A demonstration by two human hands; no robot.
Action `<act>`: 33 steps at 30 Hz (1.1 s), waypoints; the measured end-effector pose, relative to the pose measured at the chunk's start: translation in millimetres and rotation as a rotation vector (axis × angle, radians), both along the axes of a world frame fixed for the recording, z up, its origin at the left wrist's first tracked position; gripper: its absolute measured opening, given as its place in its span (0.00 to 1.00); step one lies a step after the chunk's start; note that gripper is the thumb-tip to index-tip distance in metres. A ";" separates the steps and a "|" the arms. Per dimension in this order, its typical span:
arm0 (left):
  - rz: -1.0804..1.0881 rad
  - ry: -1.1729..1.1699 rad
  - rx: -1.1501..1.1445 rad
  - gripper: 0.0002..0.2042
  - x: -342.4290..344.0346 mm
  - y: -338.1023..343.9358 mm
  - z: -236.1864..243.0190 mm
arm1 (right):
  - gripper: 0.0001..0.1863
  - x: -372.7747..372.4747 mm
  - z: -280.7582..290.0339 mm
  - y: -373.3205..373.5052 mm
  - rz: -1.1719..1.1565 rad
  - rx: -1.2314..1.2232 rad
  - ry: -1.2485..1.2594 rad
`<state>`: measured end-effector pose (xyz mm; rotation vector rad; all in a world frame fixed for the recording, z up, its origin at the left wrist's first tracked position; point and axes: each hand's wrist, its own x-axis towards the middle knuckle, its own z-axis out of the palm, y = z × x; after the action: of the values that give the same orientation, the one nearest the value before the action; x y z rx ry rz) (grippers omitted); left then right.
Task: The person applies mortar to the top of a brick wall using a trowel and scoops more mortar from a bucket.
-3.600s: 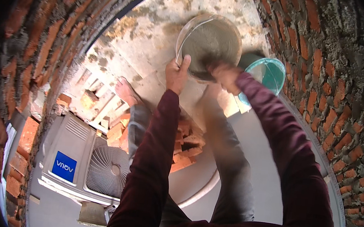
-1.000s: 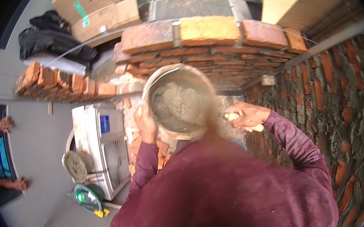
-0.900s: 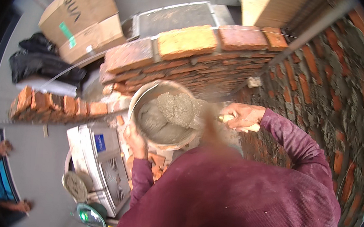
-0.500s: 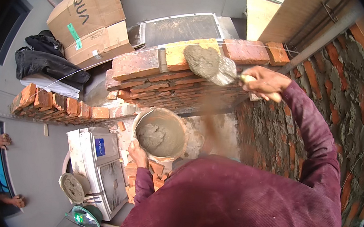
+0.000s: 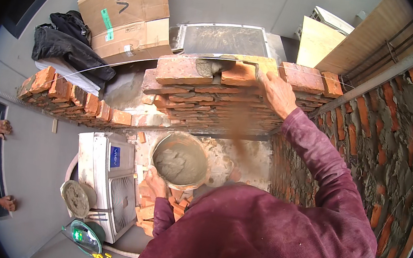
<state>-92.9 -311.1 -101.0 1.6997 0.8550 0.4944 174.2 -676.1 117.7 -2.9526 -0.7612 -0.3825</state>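
My left hand (image 5: 156, 183) is closed on the near-left rim of a bucket (image 5: 206, 170) of wet grey mortar (image 5: 172, 163). Out over the top of a low brick wall (image 5: 189, 97), my right hand (image 5: 278, 95) is closed round a trowel (image 5: 259, 73). Its blade is seen nearly edge-on, and the handle is hidden in my fingers. Fresh mortar (image 5: 205, 68) sits at the joint between a reddish brick (image 5: 180, 70) and an orange brick (image 5: 240, 75), left of the trowel. A thin string (image 5: 138, 62) runs along the wall top.
A mortar-streaked brick wall (image 5: 361, 140) rises on the right. An outdoor air-conditioner unit (image 5: 106, 169), a smaller mortar bucket (image 5: 77, 199) and a green basin (image 5: 87, 236) stand lower left. Behind the wall are a cardboard box (image 5: 127, 20) and a framed panel (image 5: 223, 40). Another person's hands (image 5: 1, 128) rest at a window.
The trowel's load of mortar has left the blade, and mortar now lies at the brick joint. My right hand has shifted slightly left and turned; my left hand still grips the bucket.
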 end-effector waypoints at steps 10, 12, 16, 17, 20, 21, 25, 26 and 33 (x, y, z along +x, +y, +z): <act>-0.092 -0.008 -0.034 0.18 11.0 37.2 -3.4 | 0.15 -56.5 52.9 14.1 -0.351 0.876 1.064; -0.122 0.019 -0.039 0.18 12.7 38.4 7.3 | 0.16 -69.3 55.1 24.0 -0.290 1.299 1.436; -0.164 0.017 -0.064 0.18 26.2 41.6 8.7 | 0.19 -65.1 43.1 70.6 -0.184 1.591 1.625; -0.180 0.014 -0.059 0.18 27.6 42.2 5.7 | 0.19 -55.1 25.7 74.4 -0.257 1.672 1.565; -0.219 0.009 -0.063 0.18 32.2 42.5 22.0 | 0.18 -35.9 -4.2 85.0 -0.326 1.835 1.507; -0.182 -0.029 -0.121 0.18 34.8 40.3 29.4 | 0.17 -43.3 -7.2 82.7 -0.285 1.803 1.500; -0.199 -0.013 -0.124 0.17 30.0 67.2 4.2 | 0.18 -40.4 -7.6 99.1 -0.235 1.858 1.503; -0.183 -0.040 -0.167 0.16 33.5 66.5 4.9 | 0.18 -39.8 -8.2 99.3 -0.174 1.858 1.543; -0.135 -0.003 -0.185 0.17 42.1 74.7 13.3 | 0.18 -46.7 -13.2 85.3 -0.173 2.070 1.508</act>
<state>-50.8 -236.4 -87.7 1.5736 0.7539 0.3160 127.5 -590.8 104.5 -0.6905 0.2233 0.6497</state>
